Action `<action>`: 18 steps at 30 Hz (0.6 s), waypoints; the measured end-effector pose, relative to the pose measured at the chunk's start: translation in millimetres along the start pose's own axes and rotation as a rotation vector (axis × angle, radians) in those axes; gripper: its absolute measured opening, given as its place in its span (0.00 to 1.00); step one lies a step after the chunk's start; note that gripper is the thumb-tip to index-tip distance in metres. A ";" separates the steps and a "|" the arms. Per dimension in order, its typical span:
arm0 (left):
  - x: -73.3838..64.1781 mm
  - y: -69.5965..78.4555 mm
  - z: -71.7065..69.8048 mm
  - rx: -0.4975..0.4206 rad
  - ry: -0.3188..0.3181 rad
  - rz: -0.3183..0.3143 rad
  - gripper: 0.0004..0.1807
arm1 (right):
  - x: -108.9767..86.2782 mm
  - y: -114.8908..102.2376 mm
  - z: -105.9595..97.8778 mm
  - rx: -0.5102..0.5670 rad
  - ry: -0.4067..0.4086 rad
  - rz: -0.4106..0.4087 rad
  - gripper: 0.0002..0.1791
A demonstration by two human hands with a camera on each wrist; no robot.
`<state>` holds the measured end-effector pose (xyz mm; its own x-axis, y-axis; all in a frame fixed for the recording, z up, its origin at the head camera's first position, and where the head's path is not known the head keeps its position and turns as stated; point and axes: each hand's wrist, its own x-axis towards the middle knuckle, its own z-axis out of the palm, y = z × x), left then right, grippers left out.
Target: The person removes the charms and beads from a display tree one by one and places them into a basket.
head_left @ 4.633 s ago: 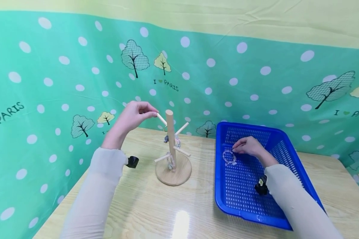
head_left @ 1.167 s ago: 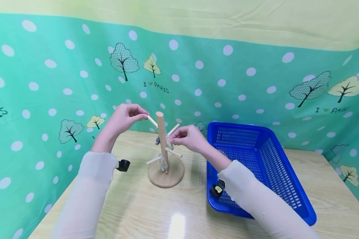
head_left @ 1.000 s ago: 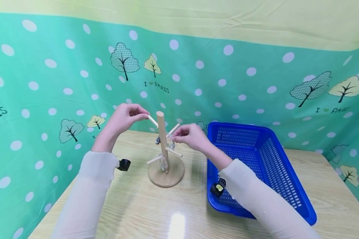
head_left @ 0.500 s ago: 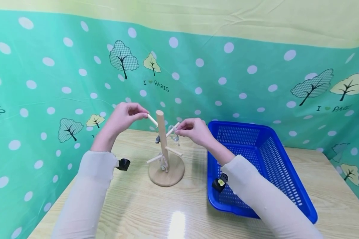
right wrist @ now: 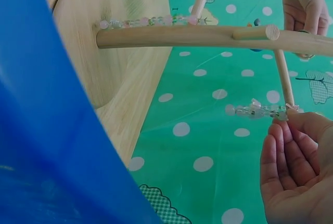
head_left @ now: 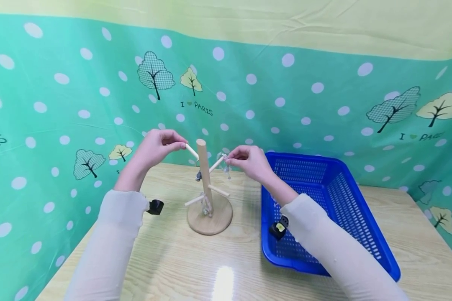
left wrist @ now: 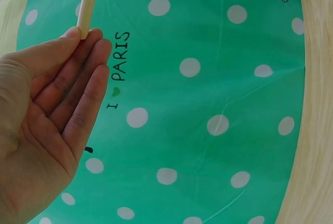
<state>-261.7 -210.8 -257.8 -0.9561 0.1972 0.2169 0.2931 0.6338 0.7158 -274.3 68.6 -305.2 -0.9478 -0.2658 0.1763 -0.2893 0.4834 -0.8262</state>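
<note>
A round-based wooden stand with several pegs is on the table. My left hand pinches the end of its upper left peg. A small dark charm hangs near the inner end of that peg. Between right thumb and fingertips, my right hand pinches a clear and pink beaded bracelet at the tip of the back right peg. Another beaded bracelet hangs from the lower left peg, close to the post. The front right peg carries nothing.
To the right of the stand is a blue perforated basket, partly under my right forearm. A little of something pinkish shows inside its left wall. A green dotted cloth hangs behind the pale wooden table.
My right hand has come from the basket to the stand, gripped the bracelet on the back right peg and drawn it outward and up to the tip. My left hand stays on its peg.
</note>
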 end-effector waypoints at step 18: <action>4.0 -4.3 2.5 -0.013 0.025 -0.009 0.09 | 3.9 18.3 -20.1 0.004 0.114 -0.030 0.08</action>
<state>-266.8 -210.9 -261.7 -0.9584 0.1726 0.2274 0.2850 0.6259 0.7260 -286.0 93.2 -308.9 -0.9480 -0.1835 0.2600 -0.3170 0.4733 -0.8219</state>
